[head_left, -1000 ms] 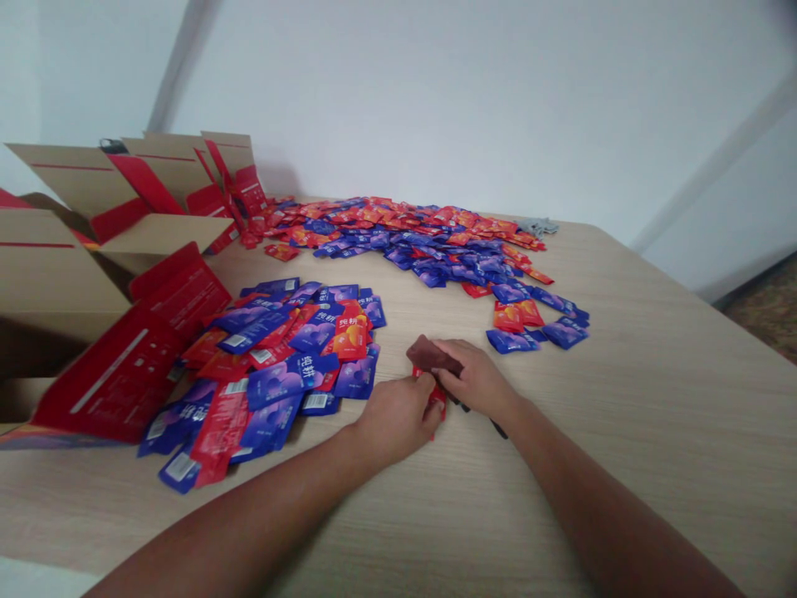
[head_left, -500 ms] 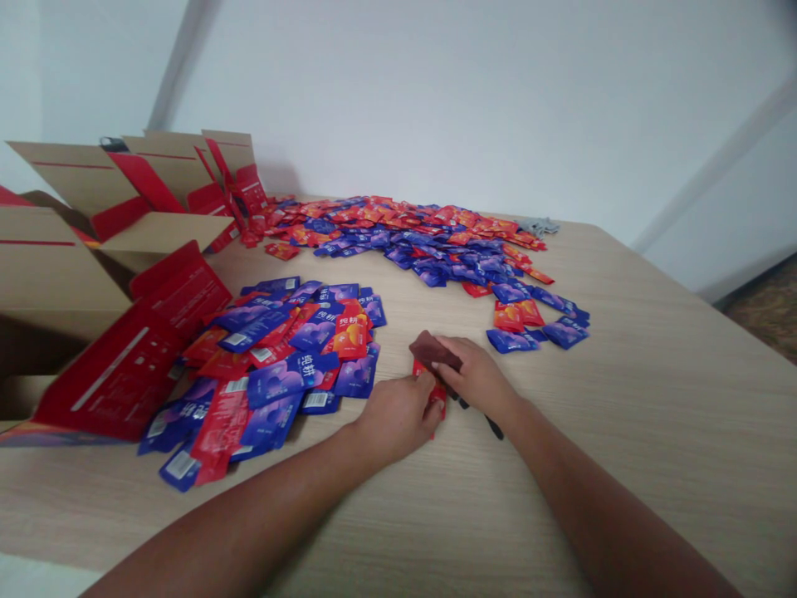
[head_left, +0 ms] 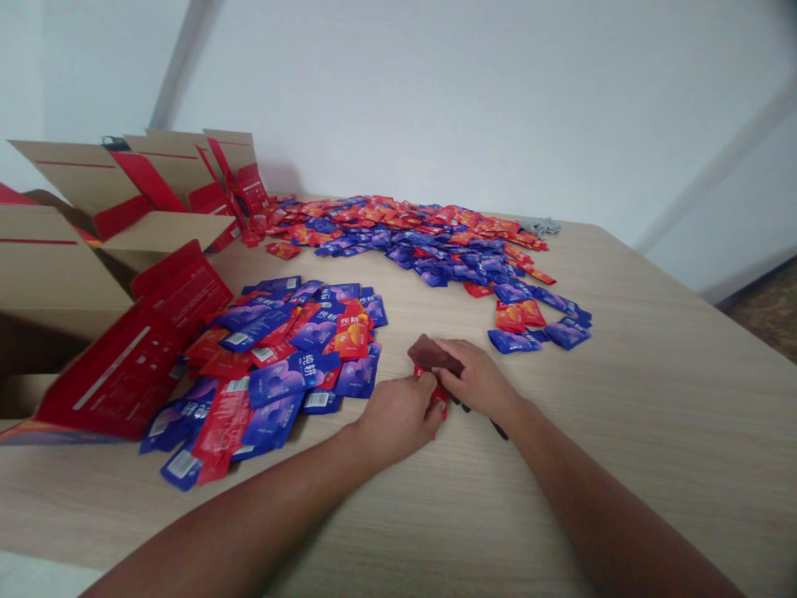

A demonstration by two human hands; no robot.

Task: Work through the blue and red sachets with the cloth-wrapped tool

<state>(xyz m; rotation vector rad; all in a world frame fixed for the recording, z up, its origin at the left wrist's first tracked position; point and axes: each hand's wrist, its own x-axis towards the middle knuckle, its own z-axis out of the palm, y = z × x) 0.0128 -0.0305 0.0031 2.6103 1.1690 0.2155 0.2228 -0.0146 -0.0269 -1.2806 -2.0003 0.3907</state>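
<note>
My left hand (head_left: pixel 398 415) is closed on a small red packet (head_left: pixel 437 409) lying on the table, and covers most of it. My right hand (head_left: pixel 476 374) grips a flat, dark reddish-brown piece that looks like cloth (head_left: pixel 429 352) over the packet's upper end. Both hands are close together, nearly touching. A thin black thing (head_left: pixel 499 429) shows from under my right hand, mostly hidden, and I cannot make out what it is. To the left of my hands lies a loose heap of blue and red packets (head_left: pixel 292 378).
Open cardboard boxes with red flaps (head_left: pixel 146 349) stand along the left side. A long pile of red and blue packets (head_left: pixel 429 237) stretches across the back, with several looser packets (head_left: pixel 523 314) at its right end. Crumpled grey material (head_left: pixel 540 225) lies by the back edge.
The brown piece has shifted very slightly left over the packet, and my right hand with it. My left hand keeps its place on the packet.
</note>
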